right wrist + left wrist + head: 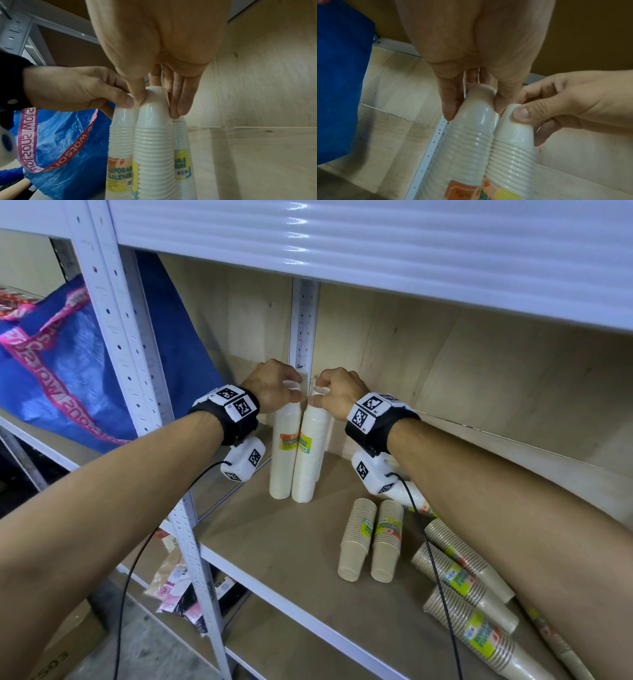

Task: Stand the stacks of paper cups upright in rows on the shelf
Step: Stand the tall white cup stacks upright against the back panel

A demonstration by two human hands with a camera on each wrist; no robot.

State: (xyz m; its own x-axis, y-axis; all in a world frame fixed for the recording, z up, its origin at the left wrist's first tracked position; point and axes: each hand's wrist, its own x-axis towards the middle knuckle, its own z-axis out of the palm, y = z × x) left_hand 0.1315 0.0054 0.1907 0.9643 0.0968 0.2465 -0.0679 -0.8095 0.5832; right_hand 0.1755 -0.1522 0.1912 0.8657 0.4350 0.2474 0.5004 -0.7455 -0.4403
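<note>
— Where are the white cup stacks?
— Upright at the shelf's back corner; left hand and right hand each pinch a top.
— Handling?
— Probably light, tippy, slick-wrapped — steady them near the top.

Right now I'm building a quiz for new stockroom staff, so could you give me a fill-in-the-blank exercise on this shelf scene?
1. The left hand and right hand each hold the ____ end of a tall white cup stack.
2. The two white stacks stand ____ in the shelf's back left corner.
3. Two short brown cup stacks stand ahead of longer brown stacks that are lying ____.
4. The bag beyond the left upright is ____ in colour.

Missing words: top; upright; down; blue
</note>
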